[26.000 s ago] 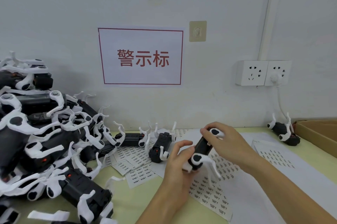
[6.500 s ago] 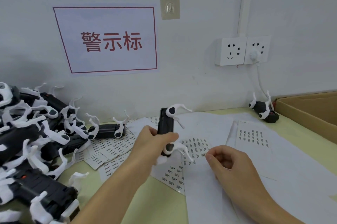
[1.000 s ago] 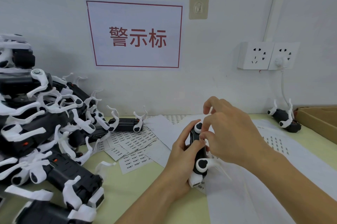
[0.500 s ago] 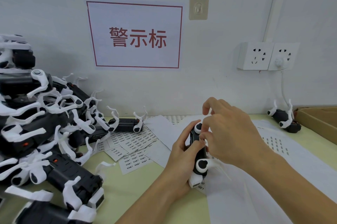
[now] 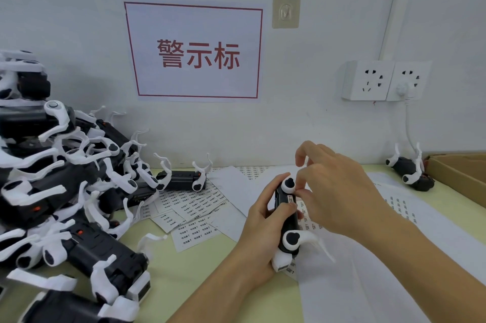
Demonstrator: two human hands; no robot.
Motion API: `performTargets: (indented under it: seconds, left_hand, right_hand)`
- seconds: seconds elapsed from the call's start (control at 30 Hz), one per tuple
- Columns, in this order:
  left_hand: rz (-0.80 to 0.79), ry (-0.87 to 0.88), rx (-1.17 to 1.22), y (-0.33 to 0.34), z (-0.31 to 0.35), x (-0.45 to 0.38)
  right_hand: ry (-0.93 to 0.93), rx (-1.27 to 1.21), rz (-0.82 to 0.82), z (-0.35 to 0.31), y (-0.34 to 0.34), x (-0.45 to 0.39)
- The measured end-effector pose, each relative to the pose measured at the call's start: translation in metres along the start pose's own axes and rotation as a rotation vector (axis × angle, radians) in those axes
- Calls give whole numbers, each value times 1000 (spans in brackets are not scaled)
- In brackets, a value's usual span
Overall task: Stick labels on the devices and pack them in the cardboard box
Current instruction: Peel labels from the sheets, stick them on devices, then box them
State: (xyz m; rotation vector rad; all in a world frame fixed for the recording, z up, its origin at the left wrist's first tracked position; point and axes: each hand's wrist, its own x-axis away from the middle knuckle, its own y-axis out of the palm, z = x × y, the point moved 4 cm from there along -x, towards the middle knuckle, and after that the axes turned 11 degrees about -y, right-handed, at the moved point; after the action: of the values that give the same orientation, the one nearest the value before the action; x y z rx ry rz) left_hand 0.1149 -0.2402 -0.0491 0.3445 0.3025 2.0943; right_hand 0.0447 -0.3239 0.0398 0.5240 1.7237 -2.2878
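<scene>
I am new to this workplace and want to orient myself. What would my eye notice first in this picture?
First, the big heap of black-and-white devices piled at the left against the wall. Next, the red-lettered sign on the wall above the table. In the middle, the left hand grips one device while the right hand pinches at its upper end, over the label sheets.
</scene>
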Motion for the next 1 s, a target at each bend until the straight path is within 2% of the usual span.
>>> performTargets:
  seconds: [0.2, 0.47, 0.83, 1.0]
  left_hand:
    - [5, -20, -5, 0, 0, 1]
    - [4, 8, -29, 0, 0, 2]
    - [-41, 46, -35, 0, -1, 2]
    - [-53, 64, -4, -1, 0, 1]
  right_hand:
    - [85, -353, -10, 18, -5, 4]
    - [189, -544, -16, 16, 9, 2]
    - [524, -1170, -57, 21, 28, 4]
    - [579, -1360, -78, 20, 31, 5]
